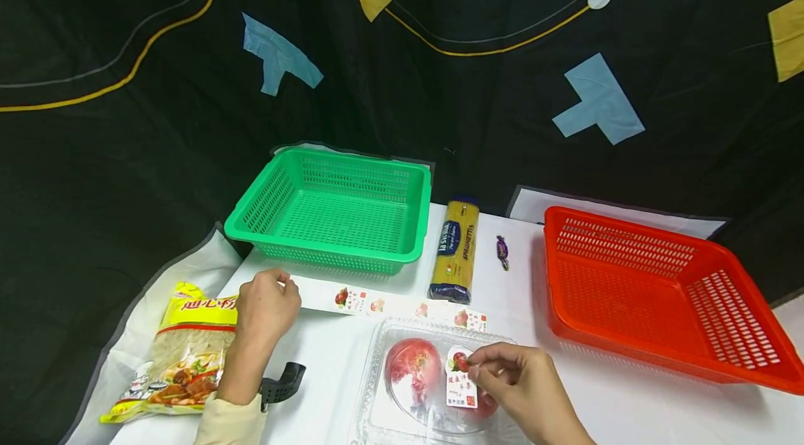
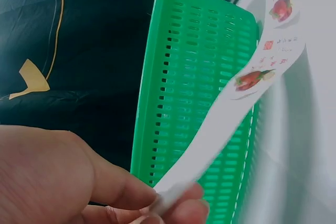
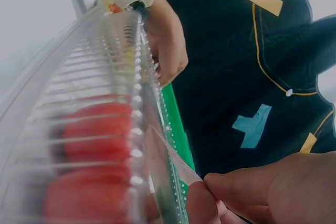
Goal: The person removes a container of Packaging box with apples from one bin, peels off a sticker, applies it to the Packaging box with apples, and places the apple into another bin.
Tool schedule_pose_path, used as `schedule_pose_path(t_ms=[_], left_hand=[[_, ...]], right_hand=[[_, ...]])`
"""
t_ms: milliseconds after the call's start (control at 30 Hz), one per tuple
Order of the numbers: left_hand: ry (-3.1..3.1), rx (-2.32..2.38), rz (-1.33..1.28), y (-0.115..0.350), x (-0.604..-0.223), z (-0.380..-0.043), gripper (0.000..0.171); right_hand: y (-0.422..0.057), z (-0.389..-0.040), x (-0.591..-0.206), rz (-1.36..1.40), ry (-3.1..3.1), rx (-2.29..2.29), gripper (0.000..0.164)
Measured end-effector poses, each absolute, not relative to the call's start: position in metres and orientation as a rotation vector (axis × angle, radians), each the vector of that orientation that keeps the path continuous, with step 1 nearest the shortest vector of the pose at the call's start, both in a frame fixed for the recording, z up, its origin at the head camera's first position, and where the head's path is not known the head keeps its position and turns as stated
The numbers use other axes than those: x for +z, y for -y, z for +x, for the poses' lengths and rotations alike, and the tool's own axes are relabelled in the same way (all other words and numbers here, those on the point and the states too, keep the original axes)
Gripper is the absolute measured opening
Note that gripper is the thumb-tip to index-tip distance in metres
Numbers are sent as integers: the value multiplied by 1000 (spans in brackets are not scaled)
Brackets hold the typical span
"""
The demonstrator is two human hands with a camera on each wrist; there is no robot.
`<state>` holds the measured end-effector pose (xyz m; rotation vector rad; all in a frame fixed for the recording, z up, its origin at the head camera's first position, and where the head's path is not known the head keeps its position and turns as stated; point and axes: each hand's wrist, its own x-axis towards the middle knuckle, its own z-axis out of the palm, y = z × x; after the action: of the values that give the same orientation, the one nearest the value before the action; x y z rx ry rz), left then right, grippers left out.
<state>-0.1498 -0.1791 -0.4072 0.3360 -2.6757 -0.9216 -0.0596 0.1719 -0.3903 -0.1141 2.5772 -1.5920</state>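
My left hand (image 1: pixel 269 302) pinches one end of a white strip of fruit stickers (image 2: pixel 220 111), between thumb and fingers in the left wrist view. The strip (image 1: pixel 389 304) stretches right across the table, with several printed labels on it. Between thumb and fingertips, my right hand (image 1: pixel 524 386) holds a single sticker (image 1: pixel 461 382) with a red fruit print and red lettering. That sticker is over the lid of a clear plastic box (image 1: pixel 377 375); whether it touches the lid I cannot tell. Inside the box lie red apples (image 1: pixel 412 370), one partly behind the sticker and hand.
Behind the strip is a green basket (image 1: pixel 402 260), with a spaghetti pack (image 1: pixel 457 250) and a purple-wrapped candy (image 1: pixel 502 252) to its right. A red basket (image 1: pixel 618 347) stands at the right. A yellow-topped noodle bag (image 1: pixel 188 347) lies beside my left forearm.
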Motion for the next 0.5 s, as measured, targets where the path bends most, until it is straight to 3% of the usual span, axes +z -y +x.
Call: schedule_pose_path(t_ms=[500], left_hand=[[2741,-939,317,172,-411,-149,36]], right_hand=[[-168,-53,-398,-403,-3025,-1353,23]])
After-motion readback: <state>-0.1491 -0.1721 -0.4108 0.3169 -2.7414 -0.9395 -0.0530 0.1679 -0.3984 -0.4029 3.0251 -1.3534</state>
